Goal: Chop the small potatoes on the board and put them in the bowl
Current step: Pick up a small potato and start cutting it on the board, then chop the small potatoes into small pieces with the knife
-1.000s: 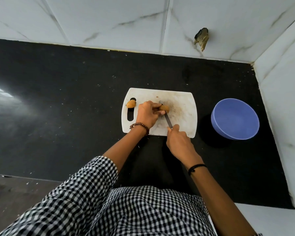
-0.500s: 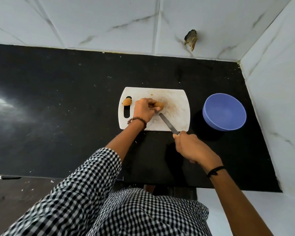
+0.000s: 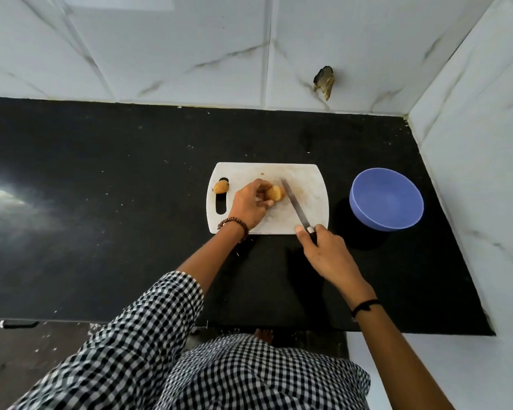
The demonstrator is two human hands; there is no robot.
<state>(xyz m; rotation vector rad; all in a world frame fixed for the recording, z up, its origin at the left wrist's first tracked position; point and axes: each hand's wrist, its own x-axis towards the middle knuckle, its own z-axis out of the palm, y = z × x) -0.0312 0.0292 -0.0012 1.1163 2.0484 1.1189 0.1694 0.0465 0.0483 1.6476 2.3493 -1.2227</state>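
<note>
White plastic board [image 3: 308,179] sits flat on the black desk [image 3: 131,187], its handle slot on the left side. On it, the left grip [image 3: 248,204] curls over a small potato [image 3: 276,193], fingers and thumb pinching it from the left and pinning it near the middle of the board. The potato's pale face looks towards the knife.

Over to the right grip [image 3: 328,253]: it is wrapped round the handle of a knife [image 3: 295,202], just past the board's near edge, with one finger stretched forward beside the blade's root. The blade slants up and to the left across the board, its tip just beside the held potato. Whether steel meets potato I cannot tell from this angle.

A second potato [image 3: 220,187] lies by itself at the top of the handle slot, well clear of the left grip.

Right of the board, apart from it, a blue bowl [image 3: 367,214] stands on the desk near the corner of the marbled wall tiles [image 3: 190,48].

A bead bracelet [image 3: 234,223] rings the left wrist, a black band [image 3: 365,306] the right, and a checked sleeve [image 3: 148,335] covers the left upper arm.
</note>
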